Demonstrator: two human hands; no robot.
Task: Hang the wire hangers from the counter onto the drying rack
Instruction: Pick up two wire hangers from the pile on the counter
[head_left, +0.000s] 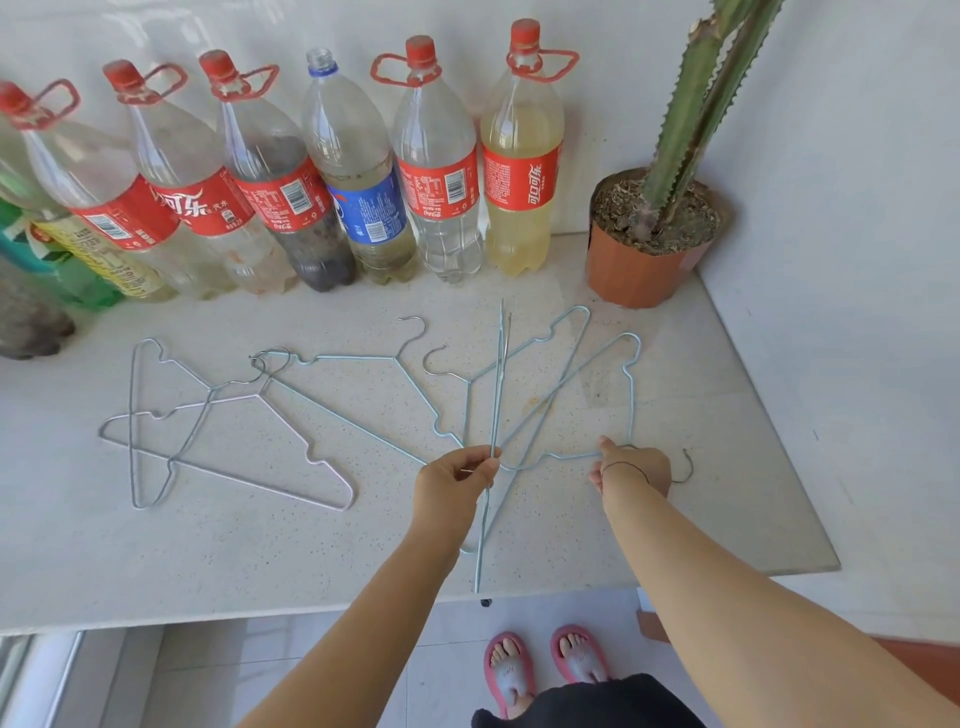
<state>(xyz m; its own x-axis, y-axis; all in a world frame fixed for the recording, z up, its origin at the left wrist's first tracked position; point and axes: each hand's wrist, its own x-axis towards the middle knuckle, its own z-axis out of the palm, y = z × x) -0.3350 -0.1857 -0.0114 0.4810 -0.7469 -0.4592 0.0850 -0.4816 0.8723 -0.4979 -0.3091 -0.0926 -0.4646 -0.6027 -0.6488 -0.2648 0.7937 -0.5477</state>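
Wire hangers lay scattered flat on the pale speckled counter, overlapping in places: two at the left end, a tangle of pale blue ones in the middle and to the right.

Left hand: thumb and fingertips pinched a raised hanger, which was held edge-on, so it read as a thin upright line. It could have been one hanger or two pressed together; I could not tell. Its lower end reached past the counter's front edge.

Right hand: laid over the neck of a blue hanger that lay on the counter, the hook poking out just right of the hand. The thumb showed and the fingers were hidden under the hand, so I could not tell whether they had closed on the wire.

Along the wall stood a row of plastic soda bottles, with a potted cactus in the corner. Pink slippers showed on the floor below.

No drying rack was in view.

Judged step: gathering, early on. Most hangers were on the counter and none were hung.

The next move probably called for a firm grip at the blue hanger's neck and a straight lift, since its frame crossed neighbouring wires and could drag them. After that, the hanger would join those in the left hand.
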